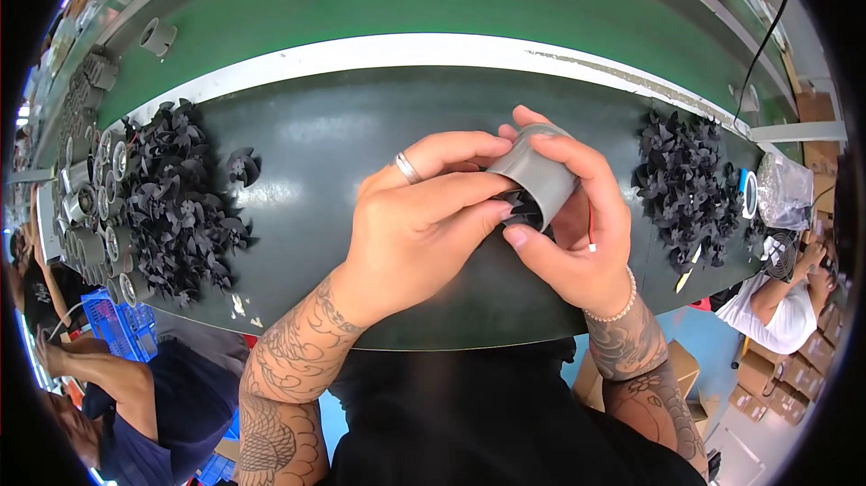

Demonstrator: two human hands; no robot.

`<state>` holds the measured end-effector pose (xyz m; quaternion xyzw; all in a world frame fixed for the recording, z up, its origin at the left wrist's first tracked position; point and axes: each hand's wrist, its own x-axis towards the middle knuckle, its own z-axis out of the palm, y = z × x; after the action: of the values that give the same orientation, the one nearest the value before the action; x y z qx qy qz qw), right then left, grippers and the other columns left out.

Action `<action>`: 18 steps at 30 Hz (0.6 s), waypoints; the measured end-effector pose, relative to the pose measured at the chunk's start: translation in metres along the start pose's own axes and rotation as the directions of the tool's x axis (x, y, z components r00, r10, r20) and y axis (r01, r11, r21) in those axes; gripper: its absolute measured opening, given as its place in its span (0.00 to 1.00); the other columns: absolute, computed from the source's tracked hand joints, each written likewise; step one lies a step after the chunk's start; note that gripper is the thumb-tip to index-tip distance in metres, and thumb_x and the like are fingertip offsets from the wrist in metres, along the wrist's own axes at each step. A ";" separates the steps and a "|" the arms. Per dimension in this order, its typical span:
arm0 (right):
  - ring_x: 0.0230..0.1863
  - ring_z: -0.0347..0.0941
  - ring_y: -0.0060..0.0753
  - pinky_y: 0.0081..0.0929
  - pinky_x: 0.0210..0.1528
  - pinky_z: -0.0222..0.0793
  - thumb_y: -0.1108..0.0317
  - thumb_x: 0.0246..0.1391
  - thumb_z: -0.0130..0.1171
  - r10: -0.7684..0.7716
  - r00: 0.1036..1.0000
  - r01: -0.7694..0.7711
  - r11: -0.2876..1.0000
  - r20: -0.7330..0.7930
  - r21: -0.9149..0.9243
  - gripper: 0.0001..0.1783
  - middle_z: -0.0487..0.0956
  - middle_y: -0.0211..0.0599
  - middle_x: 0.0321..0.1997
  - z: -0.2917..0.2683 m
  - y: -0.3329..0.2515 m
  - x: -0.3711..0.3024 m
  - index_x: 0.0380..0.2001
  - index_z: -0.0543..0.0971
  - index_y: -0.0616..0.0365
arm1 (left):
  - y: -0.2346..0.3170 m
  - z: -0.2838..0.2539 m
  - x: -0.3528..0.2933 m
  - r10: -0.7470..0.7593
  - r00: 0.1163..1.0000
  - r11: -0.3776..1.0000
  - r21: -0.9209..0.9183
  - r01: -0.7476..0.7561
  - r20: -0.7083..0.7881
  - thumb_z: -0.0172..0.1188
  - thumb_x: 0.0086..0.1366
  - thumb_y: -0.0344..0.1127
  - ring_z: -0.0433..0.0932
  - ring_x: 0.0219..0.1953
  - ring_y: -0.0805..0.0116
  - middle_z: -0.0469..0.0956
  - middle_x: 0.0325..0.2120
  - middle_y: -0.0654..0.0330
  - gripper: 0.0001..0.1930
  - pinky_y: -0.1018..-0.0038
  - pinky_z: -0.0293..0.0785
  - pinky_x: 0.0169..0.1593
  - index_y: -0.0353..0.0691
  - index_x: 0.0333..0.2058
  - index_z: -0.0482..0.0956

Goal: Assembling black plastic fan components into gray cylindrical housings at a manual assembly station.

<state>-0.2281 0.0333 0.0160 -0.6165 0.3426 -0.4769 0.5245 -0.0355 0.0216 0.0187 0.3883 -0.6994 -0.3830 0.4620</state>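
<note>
Above the middle of the dark worktop I hold a grey cylindrical fan housing (538,172), tilted so that its open end faces down toward me. My right hand (591,233) is closed around its right side, thumb at the lower rim. A thin red and white wire with a white plug (592,248) hangs by the right palm. The thumb and fingers of my left hand (406,224) pinch at the opening, on a black fan blade (525,210) that sits partly within the housing. My fingers hide much of the blade.
Black fan blades form a heap at left (176,197) and another at right (687,188); a single blade (243,167) lies apart. Several grey housings (115,247) stand at far left. Beyond a white rail (388,51), a green belt (433,4) carries housings. People work at both sides.
</note>
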 end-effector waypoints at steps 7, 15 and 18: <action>0.64 0.70 0.37 0.29 0.57 0.73 0.84 0.46 0.66 -0.113 0.989 0.101 0.987 -0.091 -0.127 0.38 0.66 0.53 0.66 0.006 -0.004 0.000 0.63 0.69 0.64 | -0.001 0.004 -0.005 0.098 0.993 0.995 -0.003 -0.098 -0.073 0.71 0.54 0.20 0.83 0.44 0.60 0.81 0.47 0.48 0.10 0.69 0.81 0.46 0.31 0.35 0.82; 0.53 0.73 0.30 0.21 0.48 0.75 0.83 0.46 0.67 -0.083 0.990 0.055 0.972 -0.114 -0.226 0.37 0.70 0.44 0.58 0.003 -0.008 -0.005 0.63 0.71 0.64 | -0.005 0.006 -0.010 0.101 0.992 0.995 -0.006 -0.101 -0.077 0.70 0.54 0.19 0.81 0.46 0.61 0.79 0.49 0.48 0.10 0.68 0.79 0.49 0.31 0.35 0.81; 0.54 0.74 0.31 0.22 0.49 0.76 0.82 0.46 0.67 -0.086 0.993 0.057 0.949 -0.080 -0.309 0.37 0.69 0.45 0.59 0.002 -0.009 -0.004 0.63 0.71 0.64 | -0.008 0.009 -0.012 0.095 0.991 0.992 -0.079 -0.103 -0.095 0.69 0.55 0.18 0.80 0.47 0.60 0.77 0.51 0.47 0.09 0.67 0.79 0.50 0.30 0.36 0.81</action>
<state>-0.2288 0.0399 0.0242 -0.6796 0.4138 -0.4647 0.3885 -0.0390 0.0307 0.0047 0.3505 -0.6794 -0.3703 0.5276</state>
